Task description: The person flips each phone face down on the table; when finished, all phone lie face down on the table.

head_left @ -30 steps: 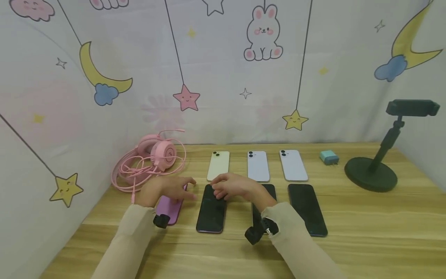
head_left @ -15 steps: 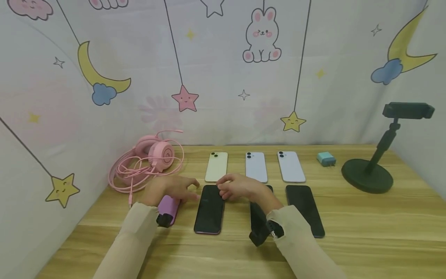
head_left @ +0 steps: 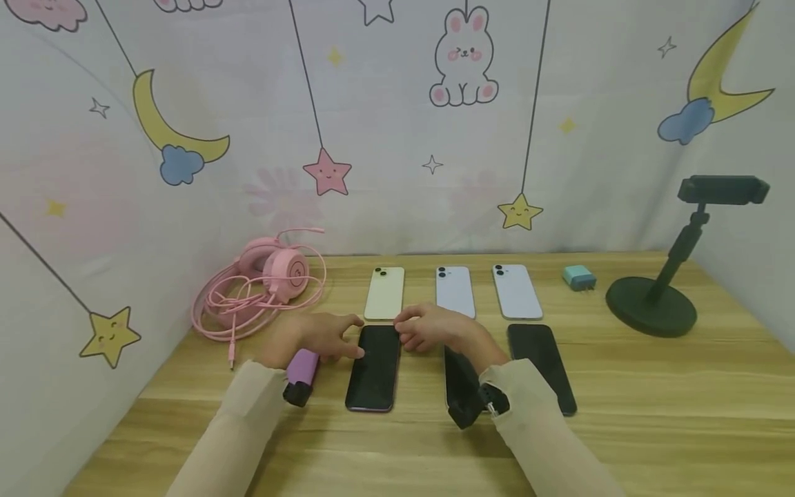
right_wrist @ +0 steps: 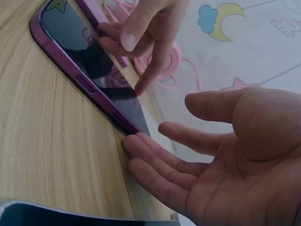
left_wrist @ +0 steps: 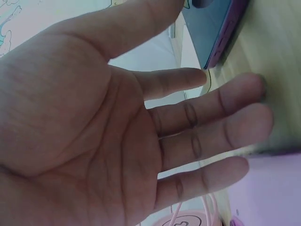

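A phone (head_left: 374,369) with a dark screen and purple frame lies face up between the two hands. My left hand (head_left: 319,335) hovers at its left side, fingers spread and thumb tip overlapping the screen's left edge. At the upper right corner of that phone, my right hand (head_left: 437,328) has its fingertips right at the edge; the right wrist view shows its fingers loosely extended (right_wrist: 164,165). Under the left hand is a purple phone (head_left: 302,366), partly hidden. Another dark phone (head_left: 458,376) is mostly covered by the right wrist.
Behind stand out a pale yellow phone (head_left: 384,293) and two white phones (head_left: 455,291), (head_left: 518,291), backs up. A dark phone (head_left: 542,362) lies right. Pink headphones (head_left: 282,273) sit left; a teal charger (head_left: 579,277) and black stand (head_left: 651,307) are at right.
My right hand has shifted from over the middle phone's top to its upper right corner. My left hand has moved right, bringing its thumb over that phone's left edge.
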A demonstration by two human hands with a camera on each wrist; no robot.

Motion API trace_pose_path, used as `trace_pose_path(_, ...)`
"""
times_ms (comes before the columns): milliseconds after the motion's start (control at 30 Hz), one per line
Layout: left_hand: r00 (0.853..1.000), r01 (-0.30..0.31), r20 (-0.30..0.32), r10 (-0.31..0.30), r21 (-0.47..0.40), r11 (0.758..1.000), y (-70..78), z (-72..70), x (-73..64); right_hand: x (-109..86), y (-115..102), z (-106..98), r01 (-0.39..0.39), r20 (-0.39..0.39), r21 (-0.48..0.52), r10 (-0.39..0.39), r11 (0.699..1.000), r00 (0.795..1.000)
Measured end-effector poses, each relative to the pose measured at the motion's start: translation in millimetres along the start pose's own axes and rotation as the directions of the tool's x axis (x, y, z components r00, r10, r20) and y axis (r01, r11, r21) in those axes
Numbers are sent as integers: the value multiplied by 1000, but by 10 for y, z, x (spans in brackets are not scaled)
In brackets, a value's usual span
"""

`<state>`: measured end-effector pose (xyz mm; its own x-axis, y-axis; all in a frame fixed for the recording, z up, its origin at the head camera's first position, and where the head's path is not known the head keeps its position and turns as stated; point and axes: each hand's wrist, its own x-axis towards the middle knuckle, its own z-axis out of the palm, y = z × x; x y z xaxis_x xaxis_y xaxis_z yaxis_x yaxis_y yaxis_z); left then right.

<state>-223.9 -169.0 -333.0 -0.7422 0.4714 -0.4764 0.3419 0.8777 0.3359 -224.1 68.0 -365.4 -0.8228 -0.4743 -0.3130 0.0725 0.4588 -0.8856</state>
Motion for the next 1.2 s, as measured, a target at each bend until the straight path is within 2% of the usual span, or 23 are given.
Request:
trace_pose_path(267, 1000, 2, -10, -2, 22, 1000, 58, 42, 51, -30, -5, -16, -12, 38, 34, 10, 999, 999)
trace_pose_path(433, 1000, -20, -5, 20, -6, 1000, 94, 75, 76, -40, -5, -13, -23, 62, 71, 19, 997, 998)
trace_pose_path(733, 1000, -26, -13, 27, 29, 999, 127, 100, 106, -11, -6, 27, -58, 32, 100, 56, 993, 998)
trace_pose_path(1000, 998, -53, -23, 55, 89, 995, 154, 106, 116, 23, 7, 35, -45, 26, 92, 43, 995, 999)
trace_pose_path(1200, 998, -47, -24, 50, 86, 995, 152, 124, 120, 37, 30, 41, -52, 15, 101, 50, 994, 999)
